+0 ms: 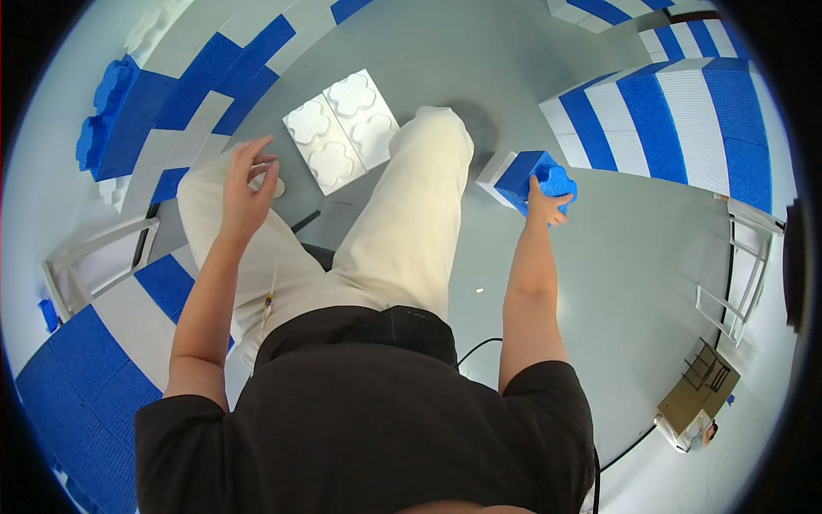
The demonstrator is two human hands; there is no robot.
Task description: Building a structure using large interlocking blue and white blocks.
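Note:
My right hand (548,204) is on the knobbed top of a blue foam block (523,172), its fingers spread around the raised lobed knob. A white block (499,168) lies against the blue one, low beside my right knee. My left hand (249,186) hangs over my left thigh with its fingers loosely bent and nothing in it. Between and beyond my knees, white blocks with lobed knobs (340,132) sit side by side on the grey floor.
Stacked blue and white blocks form a wall at the left (192,96) and another at the right (668,122). White metal frames stand at the left (96,257) and right (738,289). A brown board (699,389) is at the lower right, beside a person partly in view.

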